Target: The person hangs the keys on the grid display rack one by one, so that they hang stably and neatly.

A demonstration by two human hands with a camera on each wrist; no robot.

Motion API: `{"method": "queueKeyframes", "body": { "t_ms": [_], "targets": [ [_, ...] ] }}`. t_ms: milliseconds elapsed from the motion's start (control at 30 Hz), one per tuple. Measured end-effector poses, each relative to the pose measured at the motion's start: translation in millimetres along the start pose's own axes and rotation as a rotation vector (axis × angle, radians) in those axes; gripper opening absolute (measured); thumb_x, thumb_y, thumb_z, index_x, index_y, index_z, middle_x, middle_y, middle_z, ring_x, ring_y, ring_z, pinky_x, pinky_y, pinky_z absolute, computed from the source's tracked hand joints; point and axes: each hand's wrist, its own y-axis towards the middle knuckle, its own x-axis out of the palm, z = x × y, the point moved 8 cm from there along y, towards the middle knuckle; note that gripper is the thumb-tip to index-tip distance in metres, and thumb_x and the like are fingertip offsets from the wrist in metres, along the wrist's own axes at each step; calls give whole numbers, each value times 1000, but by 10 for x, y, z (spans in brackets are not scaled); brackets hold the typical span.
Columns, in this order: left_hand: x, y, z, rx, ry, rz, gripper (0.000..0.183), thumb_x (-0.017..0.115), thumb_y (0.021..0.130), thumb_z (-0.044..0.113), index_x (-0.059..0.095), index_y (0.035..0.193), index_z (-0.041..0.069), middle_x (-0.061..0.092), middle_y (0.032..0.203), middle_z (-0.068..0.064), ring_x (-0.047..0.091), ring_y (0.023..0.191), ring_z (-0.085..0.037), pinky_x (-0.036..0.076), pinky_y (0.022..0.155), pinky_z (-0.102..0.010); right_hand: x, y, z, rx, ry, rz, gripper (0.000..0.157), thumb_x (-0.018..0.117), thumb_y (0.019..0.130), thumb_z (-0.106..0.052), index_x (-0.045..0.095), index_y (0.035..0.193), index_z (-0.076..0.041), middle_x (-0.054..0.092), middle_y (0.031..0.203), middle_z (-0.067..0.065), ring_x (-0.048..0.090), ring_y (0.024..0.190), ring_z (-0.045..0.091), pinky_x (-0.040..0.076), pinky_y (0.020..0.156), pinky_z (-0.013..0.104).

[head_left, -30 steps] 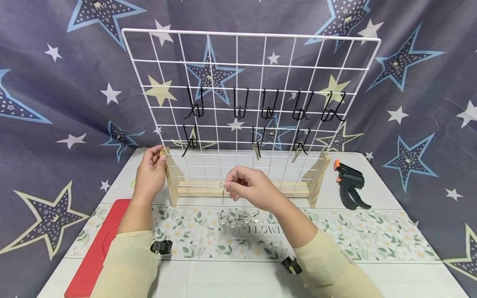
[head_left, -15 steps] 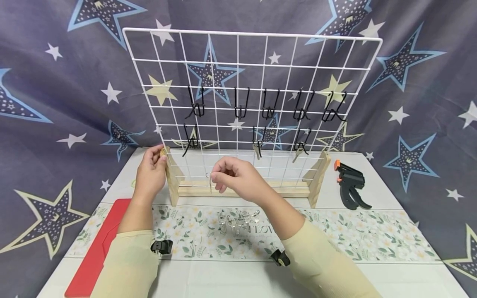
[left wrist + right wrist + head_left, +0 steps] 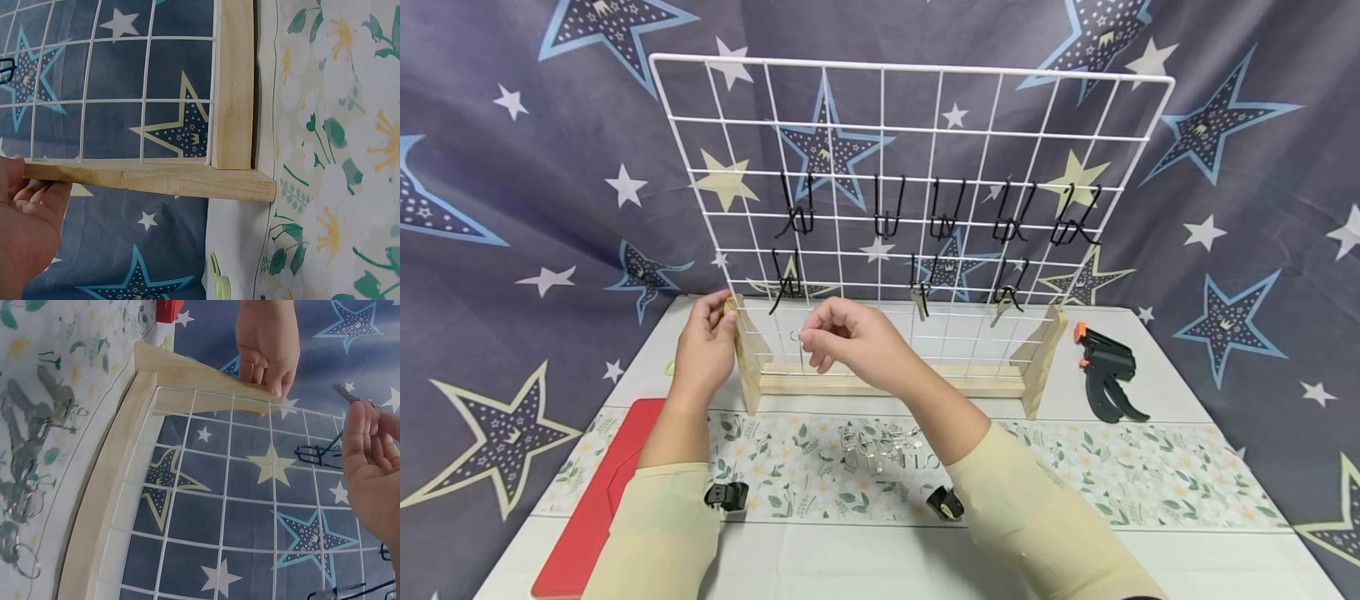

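Between thumb and fingertips my right hand [image 3: 857,342] pinches a key [image 3: 345,394] with a small ring, in front of the white wire grid rack [image 3: 880,65]. The key hangs below and left of the fingers in the head view, a little under the lower-left black hook [image 3: 786,283]. My left hand [image 3: 705,342] grips the top of the rack's left wooden side support [image 3: 144,178], thumb on the near side. Keys hang on two lower hooks, one key [image 3: 920,304] near the middle and another key [image 3: 1002,308] farther right.
Several keys with rings [image 3: 868,450] lie on the floral strip [image 3: 805,492] in front of the rack. A row of black hooks [image 3: 887,221] hangs higher up. A black-and-orange clamp-like tool [image 3: 1107,371] lies right, a red flat case [image 3: 598,500] left.
My right hand has moved left and up with the key, towards the lower-left hook. My left hand has stayed on the side support.
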Motion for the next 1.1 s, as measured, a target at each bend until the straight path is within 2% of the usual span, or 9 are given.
{"method": "queueKeyframes", "body": {
  "t_ms": [200, 533, 767, 1100],
  "targets": [
    [-5, -15, 18, 0, -12, 5, 42, 41, 106, 21, 39, 147, 10, 47, 149, -11, 45, 136, -20, 40, 114, -35, 69, 96, -82, -6, 3, 4, 12, 63, 97, -20, 62, 99, -8, 66, 84, 10, 66, 74, 23, 63, 70, 35],
    [-20, -17, 6, -5, 7, 18, 41, 42, 106, 21, 41, 146, 11, 49, 148, -12, 47, 135, -20, 42, 113, -35, 141, 276, -125, -5, 12, 27, 9, 63, 97, -18, 63, 98, -9, 67, 89, 17, 67, 74, 24, 63, 68, 36],
    [-12, -4, -5, -11, 17, 11, 42, 40, 106, 22, 40, 147, 12, 47, 149, -13, 45, 137, -21, 41, 114, -36, 153, 331, -86, 35, 11, 35, 12, 61, 98, -16, 62, 100, -5, 67, 89, 13, 66, 75, 22, 63, 69, 33],
    [-22, -24, 39, -6, 7, 9, 42, 42, 106, 23, 40, 146, 12, 47, 149, -12, 46, 136, -20, 40, 115, -35, 90, 410, 49, 65, 82, 130, 10, 62, 97, -12, 63, 98, -2, 67, 94, 24, 67, 71, 21, 63, 67, 35]
  ]
}}
